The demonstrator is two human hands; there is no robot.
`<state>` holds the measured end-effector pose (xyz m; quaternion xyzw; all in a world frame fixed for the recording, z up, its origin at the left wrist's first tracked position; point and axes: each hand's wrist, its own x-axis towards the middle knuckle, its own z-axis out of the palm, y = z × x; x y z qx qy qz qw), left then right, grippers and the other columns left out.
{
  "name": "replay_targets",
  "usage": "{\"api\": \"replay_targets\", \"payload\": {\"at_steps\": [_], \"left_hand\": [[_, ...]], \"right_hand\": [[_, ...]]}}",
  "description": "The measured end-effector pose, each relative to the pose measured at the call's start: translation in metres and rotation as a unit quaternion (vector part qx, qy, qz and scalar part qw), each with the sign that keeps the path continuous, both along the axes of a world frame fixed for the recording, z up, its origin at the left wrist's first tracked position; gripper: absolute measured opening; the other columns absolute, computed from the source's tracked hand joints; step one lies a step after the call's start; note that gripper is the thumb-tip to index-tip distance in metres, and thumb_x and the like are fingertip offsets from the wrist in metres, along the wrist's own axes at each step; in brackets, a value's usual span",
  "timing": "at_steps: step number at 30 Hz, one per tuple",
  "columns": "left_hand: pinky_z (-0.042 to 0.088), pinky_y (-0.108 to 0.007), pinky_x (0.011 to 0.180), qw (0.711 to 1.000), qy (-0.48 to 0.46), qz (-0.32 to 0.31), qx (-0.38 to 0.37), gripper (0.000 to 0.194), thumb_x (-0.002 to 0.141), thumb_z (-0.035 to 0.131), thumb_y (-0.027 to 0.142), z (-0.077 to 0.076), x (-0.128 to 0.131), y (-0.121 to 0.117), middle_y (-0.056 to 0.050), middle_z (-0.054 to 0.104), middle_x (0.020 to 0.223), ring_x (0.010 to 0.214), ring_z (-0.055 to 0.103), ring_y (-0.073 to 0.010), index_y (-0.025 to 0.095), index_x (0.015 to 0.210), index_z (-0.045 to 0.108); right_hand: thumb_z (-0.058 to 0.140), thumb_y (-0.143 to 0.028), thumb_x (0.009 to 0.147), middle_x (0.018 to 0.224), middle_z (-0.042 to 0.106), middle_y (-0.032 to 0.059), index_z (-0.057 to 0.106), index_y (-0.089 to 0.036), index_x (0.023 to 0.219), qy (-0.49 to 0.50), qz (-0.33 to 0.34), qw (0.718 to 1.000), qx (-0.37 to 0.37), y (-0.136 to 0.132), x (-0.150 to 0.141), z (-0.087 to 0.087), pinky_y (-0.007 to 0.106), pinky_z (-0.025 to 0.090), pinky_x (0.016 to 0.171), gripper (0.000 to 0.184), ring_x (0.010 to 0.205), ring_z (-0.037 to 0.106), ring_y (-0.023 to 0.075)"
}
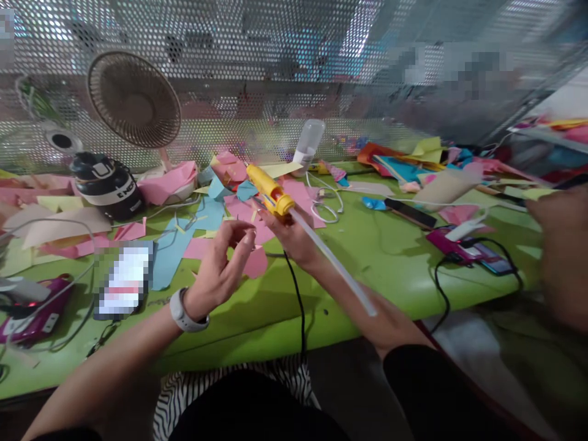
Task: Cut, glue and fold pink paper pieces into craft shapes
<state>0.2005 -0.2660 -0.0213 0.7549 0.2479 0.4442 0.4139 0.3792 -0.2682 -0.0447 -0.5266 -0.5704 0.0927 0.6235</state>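
1. Toward half past eight, at the far left of the green table (367,269), lies a magenta device (57,306) with a white plug and cables.
2. Nearer in, in the same direction, is a phone (123,278) with a lit, blurred-out screen.
3. Just past nine o'clock stands a dark bottle (110,205) with a pale band; at ten, behind it, is a round fan (135,101).
4. At eight o'clock, the left hand (215,269), wearing a pale watch (184,311), is curled, thumb and index tips close together; whether anything is between them I cannot tell.
5. Just left of centre, the yellow glue gun (271,191) points toward eleven o'clock above scattered coloured paper (209,211).
6. The right hand (296,239) has its fingers closed around the gun; a long translucent glue stick (337,266) runs from its rear toward five o'clock.
7. A black cord (297,294) hangs at six o'clock.
8. Toward half past twelve is a clear bottle (310,144), tilted.
9. Near three o'clock lie a dark strip-like object (410,213) and a second magenta device (443,246); beyond them is another person's blurred hand (558,245).
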Motion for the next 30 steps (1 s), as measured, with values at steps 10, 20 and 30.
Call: {"api": "replay_targets", "payload": {"at_steps": [10,20,30], "left_hand": [[0.056,-0.029,0.073,0.871,-0.150,-0.228,-0.408,0.031,0.093,0.064,0.046,0.009,0.024,-0.024,-0.002,0.071,0.069,0.063,0.069,-0.0132,0.015,0.097,0.061],[0.054,-0.026,0.060,0.869,-0.103,-0.228,-0.427,0.031,0.096,0.057,0.045,0.002,0.021,-0.012,-0.002,0.069,0.066,0.056,0.066,-0.0126,0.015,0.102,0.063],[0.054,-0.027,0.059,0.854,-0.107,-0.208,-0.464,0.033,0.094,0.060,0.048,0.000,0.020,-0.012,-0.002,0.070,0.063,0.054,0.066,-0.0143,0.017,0.103,0.056]], "right_hand": [[0.062,-0.029,0.083,0.112,0.069,0.0086,0.059,-0.023,0.122,-0.162,-0.061,0.981,0.090,0.009,0.019,-0.014,0.042,0.055,0.088,0.040,0.100,0.065,0.0251],[0.059,-0.028,0.078,0.101,0.069,0.0075,0.059,-0.023,0.112,-0.188,-0.041,0.979,-0.068,0.007,0.021,-0.007,0.034,0.050,0.074,0.034,0.084,0.064,0.0238],[0.061,-0.031,0.073,0.103,0.072,0.0100,0.058,-0.021,0.117,-0.216,-0.137,0.965,-0.053,0.010,0.019,-0.011,0.038,0.052,0.074,0.045,0.086,0.067,0.0282]]}}
